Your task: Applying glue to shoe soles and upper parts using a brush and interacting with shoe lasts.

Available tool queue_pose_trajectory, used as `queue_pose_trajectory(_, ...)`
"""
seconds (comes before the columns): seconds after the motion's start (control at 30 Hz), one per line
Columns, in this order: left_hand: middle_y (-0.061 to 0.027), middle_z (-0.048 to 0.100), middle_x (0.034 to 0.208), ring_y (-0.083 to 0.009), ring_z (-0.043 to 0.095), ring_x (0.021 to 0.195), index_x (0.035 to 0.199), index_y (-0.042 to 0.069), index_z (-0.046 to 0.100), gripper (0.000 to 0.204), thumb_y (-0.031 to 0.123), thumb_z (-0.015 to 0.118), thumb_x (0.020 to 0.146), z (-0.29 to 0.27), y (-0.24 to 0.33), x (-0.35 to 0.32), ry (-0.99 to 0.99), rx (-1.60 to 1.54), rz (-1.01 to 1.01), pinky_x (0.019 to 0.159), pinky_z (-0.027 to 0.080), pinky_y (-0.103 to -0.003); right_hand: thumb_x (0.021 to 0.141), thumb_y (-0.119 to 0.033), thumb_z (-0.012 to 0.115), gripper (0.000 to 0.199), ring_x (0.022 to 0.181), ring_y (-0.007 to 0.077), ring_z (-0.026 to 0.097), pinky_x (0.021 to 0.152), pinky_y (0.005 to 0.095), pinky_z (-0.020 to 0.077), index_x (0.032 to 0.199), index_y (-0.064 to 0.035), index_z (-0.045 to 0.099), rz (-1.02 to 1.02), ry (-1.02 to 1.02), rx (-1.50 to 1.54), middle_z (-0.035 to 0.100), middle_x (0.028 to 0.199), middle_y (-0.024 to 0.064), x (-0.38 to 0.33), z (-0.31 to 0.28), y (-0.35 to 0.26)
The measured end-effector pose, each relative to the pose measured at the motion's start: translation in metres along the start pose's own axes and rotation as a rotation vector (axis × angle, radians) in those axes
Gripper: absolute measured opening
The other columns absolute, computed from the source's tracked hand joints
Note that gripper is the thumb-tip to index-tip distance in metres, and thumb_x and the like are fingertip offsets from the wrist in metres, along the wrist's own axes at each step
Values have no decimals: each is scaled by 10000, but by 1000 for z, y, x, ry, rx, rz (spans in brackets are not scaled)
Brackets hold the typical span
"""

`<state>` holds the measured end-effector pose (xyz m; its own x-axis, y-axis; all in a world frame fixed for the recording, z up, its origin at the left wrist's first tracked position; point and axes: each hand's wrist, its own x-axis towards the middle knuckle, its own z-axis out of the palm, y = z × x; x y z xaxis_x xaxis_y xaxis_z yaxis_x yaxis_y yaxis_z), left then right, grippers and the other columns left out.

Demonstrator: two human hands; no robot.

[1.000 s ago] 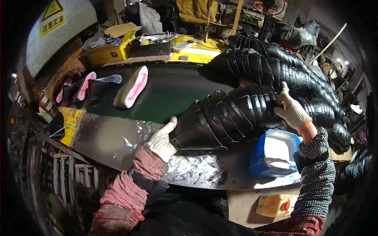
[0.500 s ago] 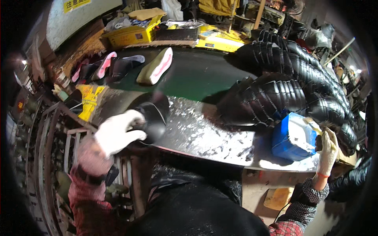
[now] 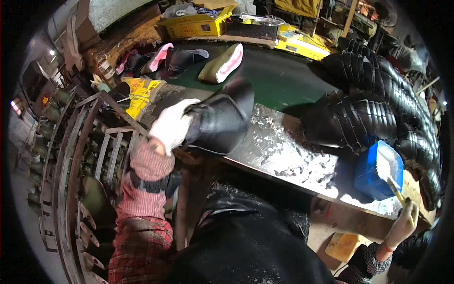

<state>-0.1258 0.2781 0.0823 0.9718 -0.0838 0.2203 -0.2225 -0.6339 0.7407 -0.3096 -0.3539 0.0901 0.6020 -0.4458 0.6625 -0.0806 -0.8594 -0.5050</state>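
Note:
In my white-gloved left hand (image 3: 172,124) is a black leather shoe upper (image 3: 222,123), gripped by its left side over the near edge of the bench. Part of the upper is smeared by motion. At the right, my gloved right hand (image 3: 403,222) closes round a thin, light-coloured brush (image 3: 396,188). The brush slants up toward a blue plastic tub (image 3: 368,177) holding something white, its tip at the tub's near right rim. Whether the tip touches the white stuff I cannot tell.
White smears (image 3: 288,163) cover the bench's near strip. Stacked black uppers (image 3: 359,118) lie at the right. An olive wedge-shaped shoe piece (image 3: 221,64) stands farther back, other pieces to its left. A yellow crate (image 3: 196,27) sits behind, and a metal rack (image 3: 71,175) stands at left.
The view has swung, shifting the scene rightward. My left hand has turned the upper, so a broader face shows. The brush in my right hand now shows plainly across the tub's near side.

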Motion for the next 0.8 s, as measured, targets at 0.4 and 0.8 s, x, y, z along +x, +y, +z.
queue_pose_trajectory(0.4, -134, 609, 1166, -209, 609, 1033, 1224, -25, 546, 370, 199, 538, 930, 121, 12, -107, 205, -590, 32, 904, 489, -371, 840, -96, 669, 245, 830, 220, 665, 745, 289, 525, 1048, 32, 651, -571, -588, 864, 677, 948, 163, -22, 169, -271)
queue_pose_trajectory(0.8, -125, 596, 1164, -213, 601, 1022, 1242, -16, 522, 377, 206, 519, 938, 134, 3, -126, 146, -826, -108, 901, 488, -365, 957, -136, 547, 224, 645, 77, 566, 606, 197, 467, 1041, 41, 656, 166, -439, 1047, 673, 844, 75, -31, 199, -259)
